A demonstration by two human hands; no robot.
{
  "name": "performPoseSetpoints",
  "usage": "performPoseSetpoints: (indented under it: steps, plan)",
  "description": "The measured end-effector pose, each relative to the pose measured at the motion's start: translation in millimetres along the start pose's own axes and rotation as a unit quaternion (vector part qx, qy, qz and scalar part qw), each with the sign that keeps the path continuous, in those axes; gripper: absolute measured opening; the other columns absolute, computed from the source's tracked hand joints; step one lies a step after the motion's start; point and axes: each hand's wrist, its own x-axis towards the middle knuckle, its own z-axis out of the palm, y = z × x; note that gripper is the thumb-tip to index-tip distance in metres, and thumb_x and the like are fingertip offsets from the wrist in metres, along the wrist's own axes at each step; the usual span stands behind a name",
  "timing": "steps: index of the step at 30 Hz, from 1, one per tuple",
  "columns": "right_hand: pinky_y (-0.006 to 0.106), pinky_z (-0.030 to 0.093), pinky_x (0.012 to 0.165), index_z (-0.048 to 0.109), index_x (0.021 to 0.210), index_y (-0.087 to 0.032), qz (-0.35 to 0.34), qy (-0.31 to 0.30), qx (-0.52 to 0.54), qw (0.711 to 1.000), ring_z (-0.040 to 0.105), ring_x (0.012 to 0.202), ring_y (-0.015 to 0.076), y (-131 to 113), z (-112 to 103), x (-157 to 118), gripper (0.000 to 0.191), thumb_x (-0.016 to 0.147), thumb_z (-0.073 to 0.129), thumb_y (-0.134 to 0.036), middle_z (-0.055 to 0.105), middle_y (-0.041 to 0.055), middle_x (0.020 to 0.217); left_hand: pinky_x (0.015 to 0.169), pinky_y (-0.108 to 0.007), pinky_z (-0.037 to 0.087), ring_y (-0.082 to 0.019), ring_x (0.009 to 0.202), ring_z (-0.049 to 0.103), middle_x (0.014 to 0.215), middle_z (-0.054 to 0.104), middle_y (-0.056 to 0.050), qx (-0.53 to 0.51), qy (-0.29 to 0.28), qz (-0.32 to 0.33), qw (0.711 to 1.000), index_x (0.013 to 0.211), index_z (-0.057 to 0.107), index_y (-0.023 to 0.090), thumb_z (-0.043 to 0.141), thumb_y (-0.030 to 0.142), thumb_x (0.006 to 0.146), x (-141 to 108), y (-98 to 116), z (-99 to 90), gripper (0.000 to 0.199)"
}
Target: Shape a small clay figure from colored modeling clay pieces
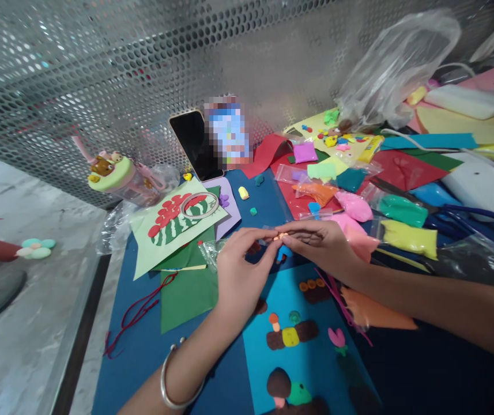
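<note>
A small piece of orange modelling clay [280, 236] is pinched between the fingertips of my left hand [244, 262] and my right hand [327, 245]. Both hands are closed on it, thumbs and forefingers meeting. Just beneath the fingertips shows a bit of blue clay [284, 252]; whether it is attached cannot be made out. Below the hands lies a bright blue sheet [257, 360] bearing clay shapes: a brown log with a yellow block [290, 336], a brown-capped mushroom [278, 383], a pink flower [336, 337] and a row of orange discs [311, 285].
Clay packets, among them a yellow one [411, 238], crowd the right side. Paper with a clay watermelon picture [160, 230], red cord [140, 311] and a lidded cup [121, 178] are at left. A phone [197, 144] leans against the perforated metal panel [143, 69].
</note>
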Motion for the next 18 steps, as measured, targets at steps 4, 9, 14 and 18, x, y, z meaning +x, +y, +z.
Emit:
performPoseSetpoints:
  steps: [4,9,14,18]
  plan:
    - [0.023,0.060,0.063,0.075,0.088,-0.019,-0.004,0.005,-0.001,1.000,0.073,0.070,0.0163,-0.5,0.4,0.8,0.021,0.073,0.072,-0.032,0.076,0.0044,0.082,0.060,-0.022,0.048,-0.010,0.063,0.057,0.077,0.068,0.000,-0.041,0.008,-0.042,0.998,0.082,0.070,0.019,0.068,0.020,0.078,0.0,1.2,0.6,0.004]
    - [0.021,0.060,0.064,0.074,0.087,-0.020,-0.003,-0.008,0.018,1.000,0.073,0.072,0.0149,0.1,0.1,1.1,0.017,0.073,0.072,-0.030,0.076,0.0035,0.085,0.056,-0.020,0.046,-0.009,0.060,0.055,0.071,0.066,0.000,-0.099,-0.011,-0.120,0.988,0.073,0.069,0.017,0.070,0.021,0.076,2.0,2.0,1.3,0.006]
    - [0.018,0.059,0.063,0.074,0.082,-0.021,-0.006,-0.007,0.040,0.999,0.072,0.069,0.0129,1.6,0.1,2.5,0.013,0.072,0.074,-0.029,0.076,0.0014,0.080,0.054,-0.020,0.045,-0.010,0.059,0.056,0.070,0.065,-0.002,-0.181,-0.037,-0.177,0.967,0.072,0.069,0.016,0.070,0.027,0.073,4.9,0.0,1.0,0.011]
    - [0.018,0.059,0.064,0.074,0.082,-0.021,-0.003,-0.016,0.047,0.999,0.073,0.071,0.0133,3.1,-0.7,3.1,0.015,0.071,0.075,-0.030,0.076,0.0017,0.083,0.053,-0.020,0.044,-0.009,0.057,0.056,0.067,0.067,-0.001,-0.227,-0.057,-0.209,0.950,0.074,0.069,0.016,0.071,0.029,0.071,6.1,-4.1,2.2,0.014]
